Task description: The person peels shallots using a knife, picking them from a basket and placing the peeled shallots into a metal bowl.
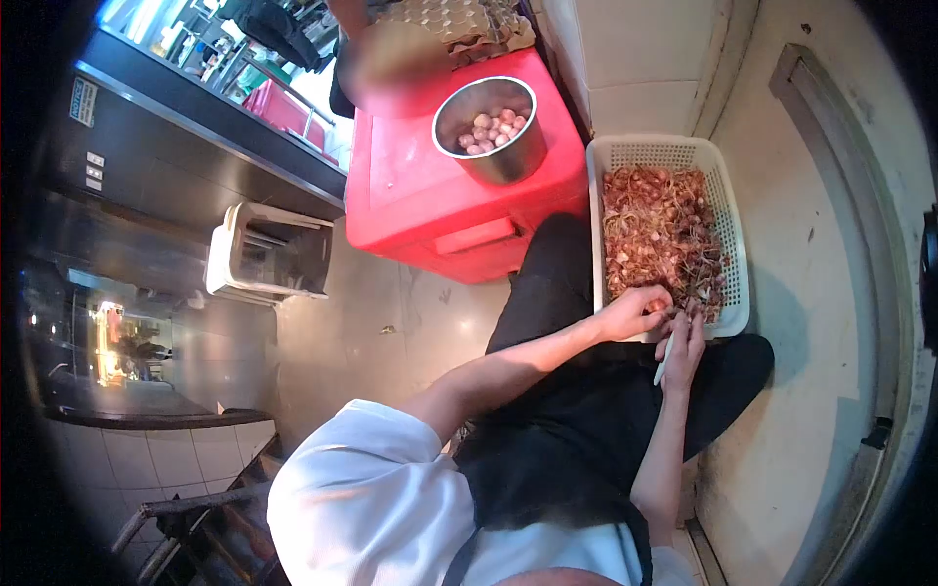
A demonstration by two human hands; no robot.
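Note:
My left hand is closed, its fingertips pinched around a small reddish shallot that they mostly cover. Close beside it, my right hand is wrapped round a knife; its white handle sticks out below the fingers, and the blade cannot be made out. Both hands are over the near end of a white plastic basket, at my lap. Unpeeled shallots, with dry skins and stringy roots, fill the basket. Peeled pinkish shallots lie in a steel pot ahead of me.
The pot stands on a red lidded box. Egg trays lie at its far end, near another person's arm. A white stool stands left on the floor. A wall runs close on my right.

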